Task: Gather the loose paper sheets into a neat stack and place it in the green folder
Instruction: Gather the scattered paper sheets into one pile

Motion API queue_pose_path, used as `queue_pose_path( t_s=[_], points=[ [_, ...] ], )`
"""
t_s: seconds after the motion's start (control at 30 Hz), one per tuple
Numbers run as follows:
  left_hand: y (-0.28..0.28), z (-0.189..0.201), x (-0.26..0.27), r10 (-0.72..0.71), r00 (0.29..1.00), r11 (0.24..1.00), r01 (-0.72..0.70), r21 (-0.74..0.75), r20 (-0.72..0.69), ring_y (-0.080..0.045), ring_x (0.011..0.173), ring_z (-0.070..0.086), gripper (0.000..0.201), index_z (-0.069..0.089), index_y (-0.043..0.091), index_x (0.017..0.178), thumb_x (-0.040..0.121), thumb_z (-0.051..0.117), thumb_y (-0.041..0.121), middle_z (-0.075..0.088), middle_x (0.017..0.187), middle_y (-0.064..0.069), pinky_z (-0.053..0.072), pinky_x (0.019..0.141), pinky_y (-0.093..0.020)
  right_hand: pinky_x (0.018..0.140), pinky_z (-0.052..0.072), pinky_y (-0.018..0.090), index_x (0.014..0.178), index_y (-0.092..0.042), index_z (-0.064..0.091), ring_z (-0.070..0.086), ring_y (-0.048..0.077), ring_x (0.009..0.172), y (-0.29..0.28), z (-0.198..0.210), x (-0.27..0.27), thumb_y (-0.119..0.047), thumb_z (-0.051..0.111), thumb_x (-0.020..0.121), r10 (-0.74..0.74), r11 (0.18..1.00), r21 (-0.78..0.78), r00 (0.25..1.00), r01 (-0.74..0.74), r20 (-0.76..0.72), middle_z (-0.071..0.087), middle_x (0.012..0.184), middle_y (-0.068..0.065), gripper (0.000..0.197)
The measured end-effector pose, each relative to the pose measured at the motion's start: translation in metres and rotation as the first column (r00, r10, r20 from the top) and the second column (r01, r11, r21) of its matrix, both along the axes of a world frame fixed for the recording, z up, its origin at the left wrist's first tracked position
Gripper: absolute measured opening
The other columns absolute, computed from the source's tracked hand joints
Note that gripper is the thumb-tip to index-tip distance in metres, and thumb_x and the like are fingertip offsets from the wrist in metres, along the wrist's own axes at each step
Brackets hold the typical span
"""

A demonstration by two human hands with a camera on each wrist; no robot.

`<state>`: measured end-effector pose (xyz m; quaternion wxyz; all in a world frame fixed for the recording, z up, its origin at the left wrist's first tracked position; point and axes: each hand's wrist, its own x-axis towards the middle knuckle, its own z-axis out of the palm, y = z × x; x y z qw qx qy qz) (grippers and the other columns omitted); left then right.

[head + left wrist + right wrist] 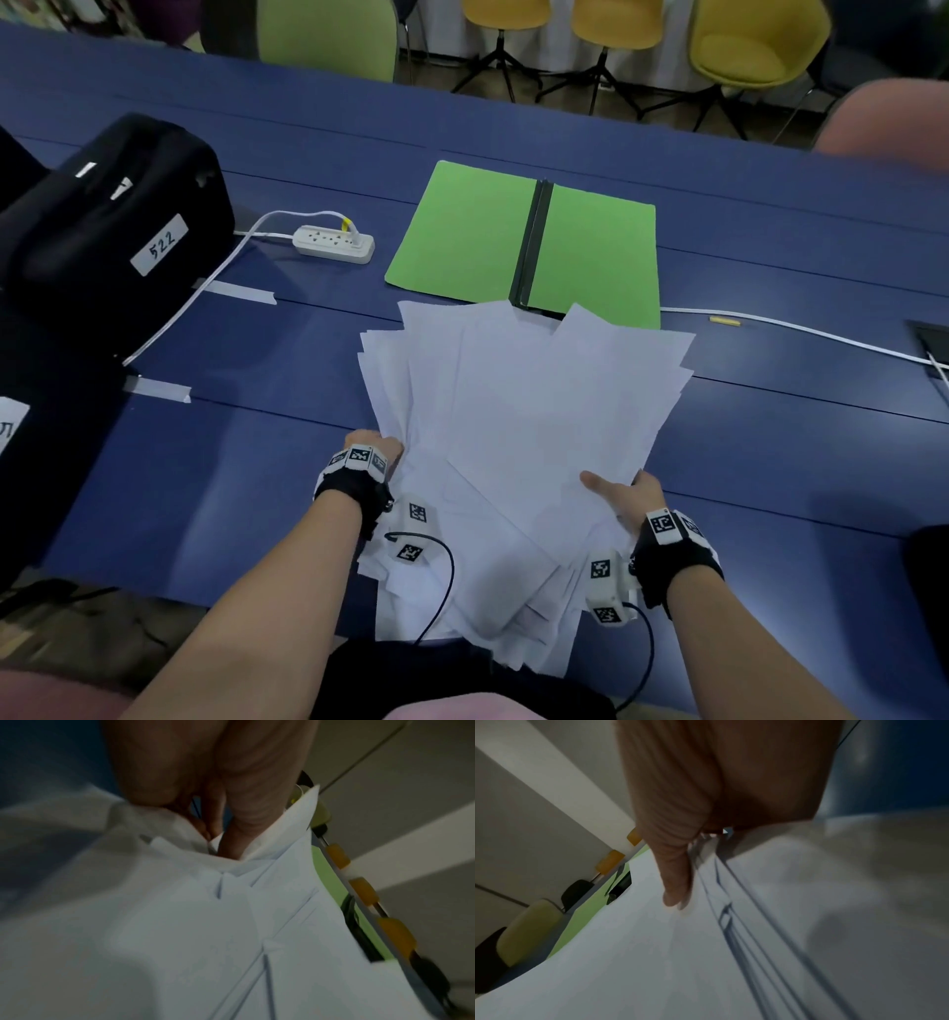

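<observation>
A fanned, uneven pile of white paper sheets (pixel 524 437) lies on the blue table (pixel 257 437), its far corners overlapping the near edge of the open green folder (pixel 462 231). My left hand (pixel 375 444) grips the pile's left edge, fingers tucked under the sheets (pixel 231 841). My right hand (pixel 624 496) holds the right edge, its thumb on top of the paper (pixel 677 888) and fingers underneath. The folder has a dark spine (pixel 534 241) down its middle and lies flat with nothing inside. The pile's near end hangs over the table's front edge.
A black case labelled 522 (pixel 113 216) stands at the left. A white power strip (pixel 334 244) with its cable lies left of the folder. Another white cable (pixel 796 329) runs right. Tape strips (pixel 241 293) mark the table. Green and yellow chairs (pixel 744 46) stand behind.
</observation>
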<state>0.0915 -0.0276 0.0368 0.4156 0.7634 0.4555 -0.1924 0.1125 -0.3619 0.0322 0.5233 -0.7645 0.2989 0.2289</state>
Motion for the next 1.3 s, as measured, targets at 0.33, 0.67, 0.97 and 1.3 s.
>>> queue_pose_path(
  t_s=[0.33, 0.67, 0.97, 1.3],
  points=[
    [-0.015, 0.003, -0.002, -0.012, 0.995, 1.0, 0.011, 0.008, 0.104, -0.035, 0.104, 0.057, 0.039, 0.045, -0.003, 0.12, 0.084, 0.055, 0.005, 0.055, 0.116, -0.019, 0.043, 0.08, -0.031, 0.099, 0.045, 0.04, 0.131, -0.005, 0.045, 0.056, 0.034, 0.116, 0.001, 0.01, 0.007, -0.014, 0.078, 0.073, -0.055, 0.989, -0.134, 0.997, 0.061, 0.044, 0.057, 0.128, 0.01, 0.067],
    [-0.011, -0.004, -0.01, 0.041, 0.998, 0.971, -0.03, -0.235, 0.044, -0.029, 0.097, 0.056, 0.021, 0.061, -0.001, 0.102, 0.094, 0.044, 0.009, 0.061, 0.12, -0.02, 0.041, 0.083, -0.028, 0.088, 0.046, 0.037, 0.119, 0.009, 0.055, 0.059, 0.029, 0.096, 0.0, 0.012, 0.0, 0.006, 0.064, 0.081, 0.09, 0.994, -0.06, 0.996, -0.089, 0.013, 0.063, 0.117, 0.022, 0.039],
    [-0.008, -0.005, -0.011, 0.111, 0.991, 0.945, -0.081, -0.318, 0.079, -0.028, 0.101, 0.061, 0.061, 0.059, 0.002, 0.121, 0.076, 0.075, 0.039, 0.063, 0.123, -0.014, 0.048, 0.09, -0.034, 0.1, 0.044, 0.039, 0.138, -0.003, 0.035, 0.052, 0.032, 0.122, 0.016, 0.002, 0.006, -0.012, 0.076, 0.073, 0.203, 0.956, -0.217, 0.979, -0.199, -0.001, 0.053, 0.131, 0.014, 0.078],
    [0.014, 0.004, -0.015, -0.081, 0.996, 0.945, 0.09, -0.315, 0.042, -0.025, 0.111, 0.059, 0.066, 0.058, 0.007, 0.122, 0.065, 0.085, 0.026, 0.063, 0.118, -0.003, 0.046, 0.099, -0.035, 0.094, 0.044, 0.041, 0.124, -0.009, 0.05, 0.052, 0.037, 0.117, 0.012, 0.004, 0.011, -0.03, 0.08, 0.071, 0.066, 0.923, -0.379, 0.998, -0.062, -0.005, 0.029, 0.143, 0.015, 0.064]
  ],
)
